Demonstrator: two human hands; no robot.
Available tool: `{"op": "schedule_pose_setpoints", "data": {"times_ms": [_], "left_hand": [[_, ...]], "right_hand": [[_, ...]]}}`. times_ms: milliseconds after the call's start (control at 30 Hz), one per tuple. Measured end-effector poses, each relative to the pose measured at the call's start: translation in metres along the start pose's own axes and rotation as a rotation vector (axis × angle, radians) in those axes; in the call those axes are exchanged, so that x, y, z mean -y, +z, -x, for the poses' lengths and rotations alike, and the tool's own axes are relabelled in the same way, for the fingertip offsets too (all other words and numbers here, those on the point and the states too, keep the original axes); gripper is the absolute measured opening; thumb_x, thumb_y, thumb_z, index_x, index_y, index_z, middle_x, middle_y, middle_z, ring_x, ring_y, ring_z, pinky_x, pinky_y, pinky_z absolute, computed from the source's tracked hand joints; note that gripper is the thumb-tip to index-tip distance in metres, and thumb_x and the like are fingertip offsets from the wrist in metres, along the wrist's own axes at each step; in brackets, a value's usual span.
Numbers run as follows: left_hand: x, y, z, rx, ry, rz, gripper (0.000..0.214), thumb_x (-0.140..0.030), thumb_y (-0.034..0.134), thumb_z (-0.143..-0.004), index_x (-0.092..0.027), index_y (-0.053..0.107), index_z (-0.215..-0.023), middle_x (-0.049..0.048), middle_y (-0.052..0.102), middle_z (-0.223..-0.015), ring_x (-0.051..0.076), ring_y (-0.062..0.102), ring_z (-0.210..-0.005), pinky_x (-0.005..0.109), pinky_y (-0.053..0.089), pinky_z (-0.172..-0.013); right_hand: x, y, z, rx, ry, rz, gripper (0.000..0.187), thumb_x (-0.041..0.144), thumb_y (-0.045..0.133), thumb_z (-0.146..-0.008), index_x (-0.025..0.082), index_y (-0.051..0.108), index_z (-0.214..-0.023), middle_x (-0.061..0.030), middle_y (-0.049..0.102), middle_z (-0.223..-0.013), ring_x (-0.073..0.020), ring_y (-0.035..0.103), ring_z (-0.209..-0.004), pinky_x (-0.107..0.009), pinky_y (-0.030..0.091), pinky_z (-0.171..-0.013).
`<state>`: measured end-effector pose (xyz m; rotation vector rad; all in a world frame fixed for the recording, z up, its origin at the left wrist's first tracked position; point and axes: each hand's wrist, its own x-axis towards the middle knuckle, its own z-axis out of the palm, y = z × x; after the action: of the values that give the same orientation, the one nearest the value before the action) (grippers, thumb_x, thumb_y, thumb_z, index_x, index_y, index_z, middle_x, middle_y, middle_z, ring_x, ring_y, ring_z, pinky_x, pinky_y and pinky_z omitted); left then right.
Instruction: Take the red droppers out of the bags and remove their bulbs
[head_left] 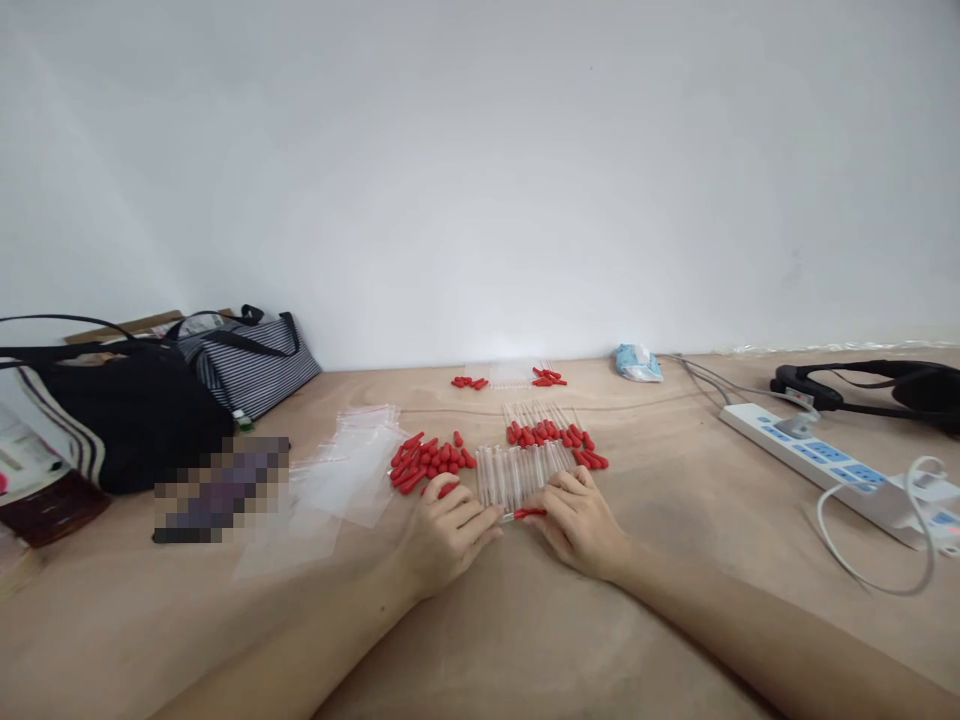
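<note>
My left hand [442,530] and my right hand [579,522] meet low on the table, fingers pinched together on one small dropper with a red bulb [527,514]. Just beyond the fingertips lies a row of clear glass tubes [517,472]. A heap of loose red rubber bulbs [429,460] sits left of the tubes. Assembled droppers with red bulbs [551,435] lie behind the tubes, and a further small group [510,377] rests near the wall.
Clear zip bags [341,470] lie left of the bulbs. A black bag [127,420] and a striped bag [251,365] stand at far left. A white power strip [832,465] with cables, a black headset [870,385] and a blue tissue pack [637,362] are at right.
</note>
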<state>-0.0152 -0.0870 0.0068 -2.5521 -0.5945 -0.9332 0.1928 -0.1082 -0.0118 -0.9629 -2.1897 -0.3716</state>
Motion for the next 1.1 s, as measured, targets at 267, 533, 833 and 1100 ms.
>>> {"op": "schedule_pose_setpoints", "data": {"times_ms": [267, 533, 833, 1100], "left_hand": [[-0.001, -0.001, 0.001, 0.02, -0.022, 0.029, 0.018, -0.019, 0.044, -0.083, -0.018, 0.058, -0.072, -0.0023, 0.052, -0.052, 0.01, 0.043, -0.053, 0.031, 0.031, -0.065], [-0.002, -0.003, 0.001, 0.051, 0.007, 0.001, 0.021, -0.018, 0.041, -0.085, -0.018, 0.056, -0.071, -0.0036, 0.05, -0.051, 0.008, 0.041, -0.048, 0.03, 0.029, -0.063], [0.004, -0.007, 0.007, 0.003, -0.024, 0.008, 0.018, -0.016, 0.043, -0.083, -0.017, 0.055, -0.07, -0.0032, 0.048, -0.05, 0.009, 0.04, -0.047, 0.028, 0.031, -0.059], [0.014, -0.002, 0.009, 0.031, -0.325, 0.014, 0.027, -0.016, 0.033, -0.087, -0.012, 0.051, -0.107, 0.0042, 0.053, -0.076, 0.012, 0.054, -0.069, 0.022, 0.044, -0.064]], "right_hand": [[-0.002, -0.006, -0.001, 0.037, -0.043, 0.047, 0.014, 0.023, 0.048, -0.08, 0.021, 0.061, -0.077, -0.0002, 0.051, -0.06, -0.0143, 0.039, -0.069, -0.032, 0.02, -0.067], [-0.001, -0.006, -0.001, 0.087, -0.058, 0.032, 0.014, 0.02, 0.044, -0.078, 0.018, 0.058, -0.077, -0.0007, 0.05, -0.064, -0.0149, 0.04, -0.07, -0.033, 0.021, -0.068], [-0.01, -0.009, 0.009, -0.08, 0.013, 0.028, 0.018, 0.017, 0.042, -0.078, 0.017, 0.059, -0.073, -0.0001, 0.048, -0.058, -0.012, 0.041, -0.059, -0.031, 0.025, -0.064], [-0.071, -0.005, 0.011, -0.322, 0.572, -0.242, 0.027, 0.029, 0.041, -0.081, 0.018, 0.061, -0.096, -0.0058, 0.054, -0.076, -0.0155, 0.051, -0.069, -0.028, 0.042, -0.06]]}}
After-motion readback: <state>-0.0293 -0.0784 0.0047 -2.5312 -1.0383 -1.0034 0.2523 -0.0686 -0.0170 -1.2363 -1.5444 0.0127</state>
